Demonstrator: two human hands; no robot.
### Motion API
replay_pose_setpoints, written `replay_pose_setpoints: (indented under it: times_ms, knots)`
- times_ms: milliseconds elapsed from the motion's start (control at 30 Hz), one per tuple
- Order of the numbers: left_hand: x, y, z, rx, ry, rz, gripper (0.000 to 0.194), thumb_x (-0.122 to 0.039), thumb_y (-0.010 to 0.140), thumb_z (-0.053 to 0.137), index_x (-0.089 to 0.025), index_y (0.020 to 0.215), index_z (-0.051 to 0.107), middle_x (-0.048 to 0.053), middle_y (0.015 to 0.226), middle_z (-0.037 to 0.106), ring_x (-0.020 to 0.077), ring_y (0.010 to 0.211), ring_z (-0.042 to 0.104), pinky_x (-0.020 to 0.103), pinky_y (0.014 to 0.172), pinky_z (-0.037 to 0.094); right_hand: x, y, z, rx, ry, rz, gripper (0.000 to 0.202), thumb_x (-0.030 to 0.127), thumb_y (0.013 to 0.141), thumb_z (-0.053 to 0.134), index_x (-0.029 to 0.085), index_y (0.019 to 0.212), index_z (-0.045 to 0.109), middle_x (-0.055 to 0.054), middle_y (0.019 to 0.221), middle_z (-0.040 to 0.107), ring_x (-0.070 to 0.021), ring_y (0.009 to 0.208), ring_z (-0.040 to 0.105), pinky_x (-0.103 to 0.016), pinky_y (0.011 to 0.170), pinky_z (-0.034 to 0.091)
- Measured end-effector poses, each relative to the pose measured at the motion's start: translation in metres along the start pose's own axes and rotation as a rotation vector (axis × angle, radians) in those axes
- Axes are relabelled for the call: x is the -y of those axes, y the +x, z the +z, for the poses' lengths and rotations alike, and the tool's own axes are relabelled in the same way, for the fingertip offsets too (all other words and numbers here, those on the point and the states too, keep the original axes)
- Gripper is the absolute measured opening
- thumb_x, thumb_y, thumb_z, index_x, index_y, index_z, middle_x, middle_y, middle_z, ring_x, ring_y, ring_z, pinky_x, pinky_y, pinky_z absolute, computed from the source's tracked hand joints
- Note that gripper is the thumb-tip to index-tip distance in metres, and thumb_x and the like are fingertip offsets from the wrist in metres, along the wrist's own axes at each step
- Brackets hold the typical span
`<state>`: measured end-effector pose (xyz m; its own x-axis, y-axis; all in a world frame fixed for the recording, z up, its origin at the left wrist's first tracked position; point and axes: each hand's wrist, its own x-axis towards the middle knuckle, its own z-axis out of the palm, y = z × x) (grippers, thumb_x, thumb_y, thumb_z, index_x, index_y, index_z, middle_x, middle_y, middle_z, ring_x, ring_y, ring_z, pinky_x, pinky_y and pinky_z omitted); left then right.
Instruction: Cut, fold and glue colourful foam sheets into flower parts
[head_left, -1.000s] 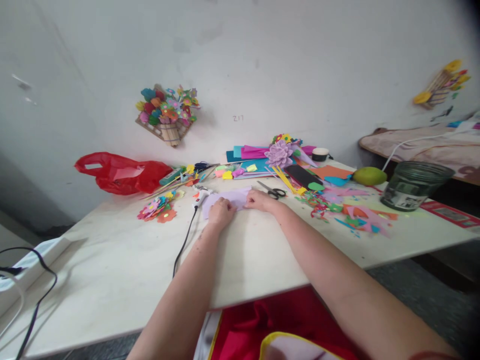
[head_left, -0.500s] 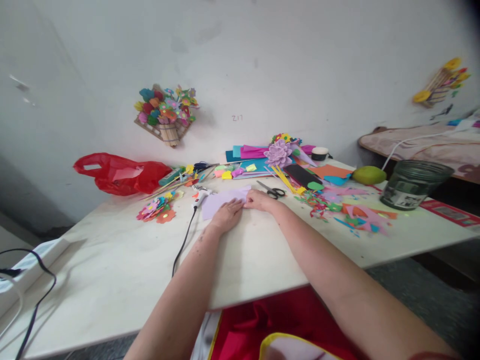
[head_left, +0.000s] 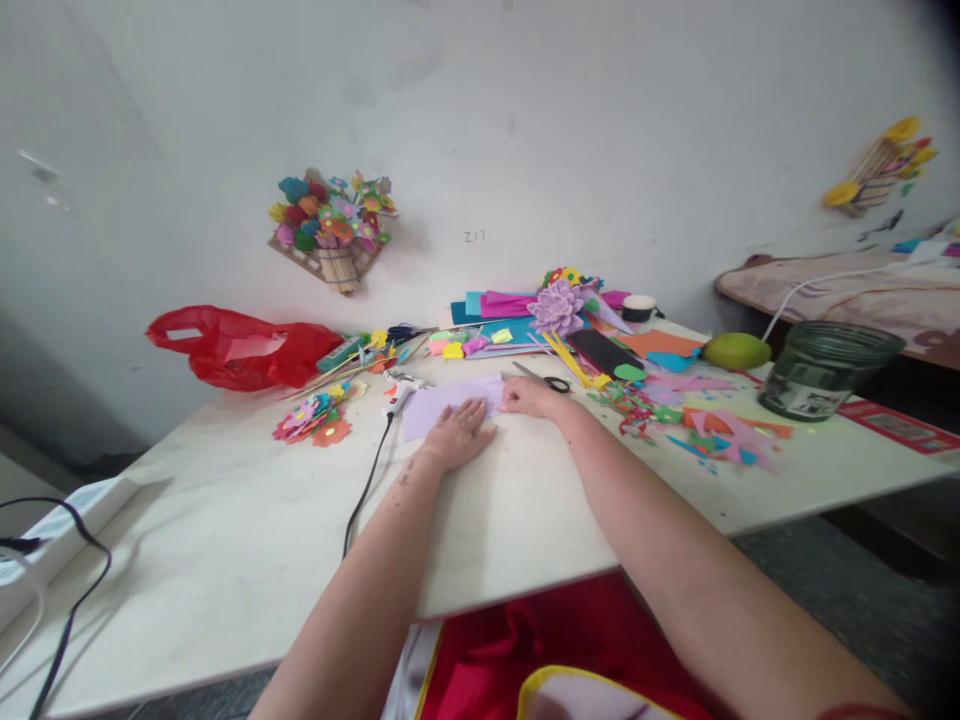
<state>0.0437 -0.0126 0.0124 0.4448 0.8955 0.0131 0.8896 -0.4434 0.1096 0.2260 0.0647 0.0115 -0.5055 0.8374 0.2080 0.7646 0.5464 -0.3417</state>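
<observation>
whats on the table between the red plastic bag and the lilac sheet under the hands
In the head view, between the red plastic bag and the lilac sheet lie a cluster of small foam flowers and a glue gun with its black cord.

Pale lilac foam sheet (head_left: 442, 403) — flat on the table — beside the scissors.

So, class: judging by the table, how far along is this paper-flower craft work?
Done: a cluster of small finished paper flowers lies on the table, and a large purple flower sits on the coloured sheets. In hand: the left hand presses flat on a lilac paper sheet while the right hand holds its edge. Left: the sheet looks uncut, and the scissors lie untouched beside it.
</observation>
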Motion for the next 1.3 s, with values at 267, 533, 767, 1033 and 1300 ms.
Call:
replay_pose_setpoints:
  times_ms: [267,533,767,1033,1300]
  knots:
    - [-0.001,0.000,-0.001,0.010,-0.017,0.005,0.057,-0.052,0.085,0.022,-0.025,0.135,0.026,0.004,0.144,0.018,0.0185,0.132,0.011,0.043,0.106,0.011,-0.001,-0.003,-0.008,0.021,-0.063,0.017,0.023,0.037,0.071,0.060,0.016,0.061,0.061,-0.002,0.067,0.058,-0.0121,0.065,0.050,-0.024,0.063,0.037]
    - [0.001,0.001,0.001,0.011,-0.015,0.020,0.057,-0.054,0.084,0.022,-0.028,0.134,0.028,0.003,0.145,0.015,0.0196,0.132,0.010,0.045,0.105,0.010,-0.002,-0.007,-0.012,0.013,-0.100,0.052,0.018,0.033,0.071,0.061,0.017,0.063,0.060,-0.005,0.074,0.061,-0.0148,0.071,0.053,-0.024,0.064,0.039]
    - [0.001,0.000,0.001,0.007,-0.018,0.021,0.056,-0.055,0.084,0.022,-0.030,0.134,0.028,0.002,0.145,0.016,0.0208,0.132,0.010,0.045,0.105,0.011,-0.009,-0.006,-0.011,0.014,-0.156,0.040,0.020,0.034,0.071,0.060,0.018,0.060,0.060,-0.006,0.079,0.062,-0.0174,0.076,0.055,-0.026,0.066,0.039]
    - [0.002,0.001,0.003,-0.008,-0.019,0.019,0.056,-0.055,0.084,0.023,-0.032,0.134,0.027,0.001,0.144,0.017,0.0223,0.132,0.010,0.045,0.105,0.012,-0.008,-0.009,-0.016,0.037,-0.196,0.067,0.026,0.035,0.070,0.059,0.019,0.049,0.055,-0.002,0.060,0.057,-0.0135,0.058,0.050,-0.024,0.051,0.034]
    - [0.001,0.001,0.002,-0.011,-0.012,0.017,0.055,-0.055,0.084,0.021,-0.033,0.133,0.029,0.001,0.145,0.017,0.0232,0.132,0.011,0.046,0.104,0.012,-0.011,-0.009,-0.017,0.057,-0.131,0.099,0.026,0.031,0.068,0.060,0.020,0.046,0.053,0.001,0.050,0.050,-0.0125,0.053,0.047,-0.024,0.053,0.035]
